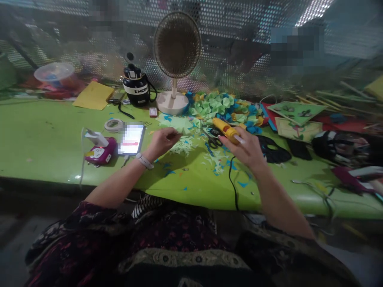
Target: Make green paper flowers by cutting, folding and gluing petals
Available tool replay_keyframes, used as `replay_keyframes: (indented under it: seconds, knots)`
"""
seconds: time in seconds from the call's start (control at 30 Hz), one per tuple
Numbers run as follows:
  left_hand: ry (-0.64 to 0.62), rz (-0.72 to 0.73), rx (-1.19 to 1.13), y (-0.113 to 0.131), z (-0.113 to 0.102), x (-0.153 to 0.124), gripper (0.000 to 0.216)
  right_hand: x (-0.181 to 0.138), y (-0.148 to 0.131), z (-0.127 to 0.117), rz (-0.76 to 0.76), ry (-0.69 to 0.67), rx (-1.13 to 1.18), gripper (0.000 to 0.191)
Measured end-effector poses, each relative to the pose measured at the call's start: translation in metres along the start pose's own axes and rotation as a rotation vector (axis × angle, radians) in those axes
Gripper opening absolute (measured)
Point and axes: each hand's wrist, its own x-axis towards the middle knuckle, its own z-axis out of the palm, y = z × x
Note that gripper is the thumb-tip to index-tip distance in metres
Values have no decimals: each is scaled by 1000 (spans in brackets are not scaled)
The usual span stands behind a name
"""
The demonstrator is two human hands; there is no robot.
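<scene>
- A perforated screen (239, 24) closes off the back of the room; what lies behind it is blurred.
- A long green table (44, 139) runs the full width. It is bare at the left and crowded from the middle to the right.
- A small standing fan (177, 44) sits at the back centre on a round white base.
- A heap of folded paper pieces (221, 105), green, blue and yellow, lies just right of the fan's base.
- Printed cards (295, 111) lie further right, beside thin sticks.
- A yellow sheet (94, 95) lies flat at the back left, near a clear plastic bowl (54, 72).
- A black mug (137, 87) stands between the yellow sheet and the fan.
- A phone (131, 139) lies screen up, just beside a pink device (100, 151).
- The right hand (248, 151) is closed around a yellow glue gun (226, 129), held over the table right of centre; its black cord (232, 179) runs off the near edge.
- The left hand (161, 142), with a pale watch strap at the wrist, has its fingers curled, pinching a pale green paper piece (175, 136) above cut scraps (185, 145).
- Scissors (213, 140) lie between the two hands.
- A tape roll (113, 125) lies flat behind the pink device.
</scene>
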Motion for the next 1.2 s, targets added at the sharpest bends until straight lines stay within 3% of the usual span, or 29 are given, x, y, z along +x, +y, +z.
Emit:
replay_keyframes:
  seconds: [0.17,0.4,0.5,0.57,0.6,0.7,0.77,0.87,0.97,1.07,1.2]
  knots:
    - [-14,-39,-73,-5,2,-2,22,-34,52,-22,125,22,-181,54]
    - [-78,-41,-86,5,1,-6,18,-75,139,-27,434,33,-455,52]
    - [-84,-32,-12,9,-1,-6,17,-77,153,-44,406,-102,-539,51]
    - [-92,-27,10,9,-1,-5,17,-73,150,-58,263,-279,-564,47]
    - [-93,-29,14,9,-2,-5,17,-68,143,-63,194,-296,-559,42]
    - [-87,-35,41,8,-3,-5,17,-42,105,-59,39,-187,-495,36]
    - [-76,-26,66,8,-4,-5,16,-23,69,-35,-100,-247,-303,31]
    - [-67,4,66,9,-6,-6,13,-4,22,18,-308,-547,-13,27]
    - [-69,-5,43,5,-6,-6,12,-2,-2,63,-374,-673,86,24]
    - [-55,-45,24,-1,-5,-5,14,-4,-6,85,-349,-672,134,25]
    - [-62,-124,11,-6,-3,-4,18,-5,-6,97,-315,-636,112,25]
